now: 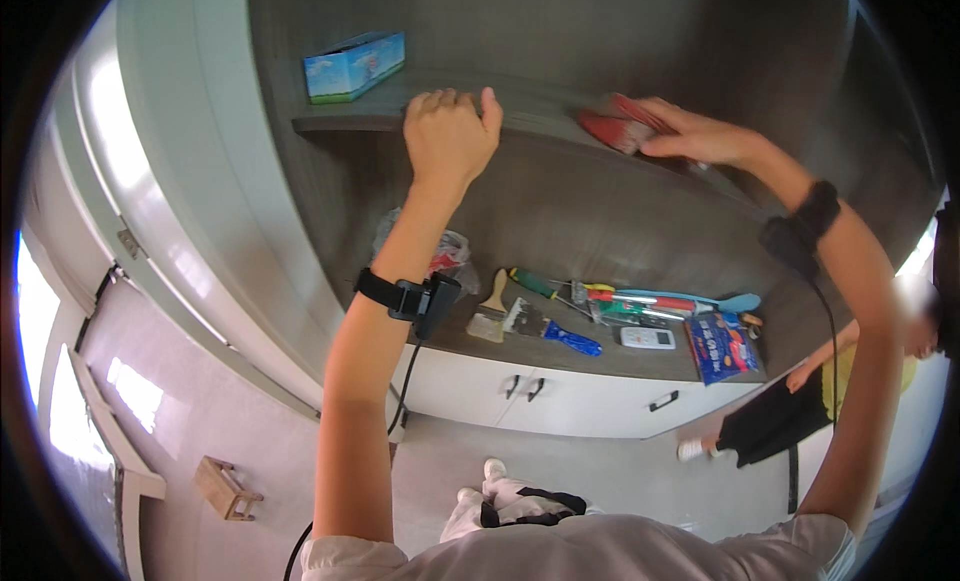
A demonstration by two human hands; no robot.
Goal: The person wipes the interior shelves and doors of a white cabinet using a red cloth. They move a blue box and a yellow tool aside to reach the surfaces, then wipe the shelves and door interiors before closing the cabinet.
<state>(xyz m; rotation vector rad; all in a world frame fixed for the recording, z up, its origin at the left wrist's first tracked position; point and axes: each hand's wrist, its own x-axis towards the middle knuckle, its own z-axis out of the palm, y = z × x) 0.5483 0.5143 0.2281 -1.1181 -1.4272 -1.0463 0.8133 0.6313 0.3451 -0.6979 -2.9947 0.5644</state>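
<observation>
My left hand [452, 140] is at the front edge of a dark wood-grain shelf [345, 122]. Its back faces me, the thumb stands apart, and the fingertips are hidden. On the right, my right hand [697, 135] holds a red cloth-like item [611, 129] against the same shelf; motion blur hides its exact kind. A blue printed cardboard box [352, 66] stands at the shelf's left end, beyond my left hand.
Below lie a flat paintbrush [489, 311], a blue-handled scraper [571, 339], a green-handled screwdriver [532, 282], a white remote control [646, 338], a blue packet [720, 348] and a plastic bag [454, 255]. A wooden stool [223, 487] is at lower left; another person [780, 416] stands right.
</observation>
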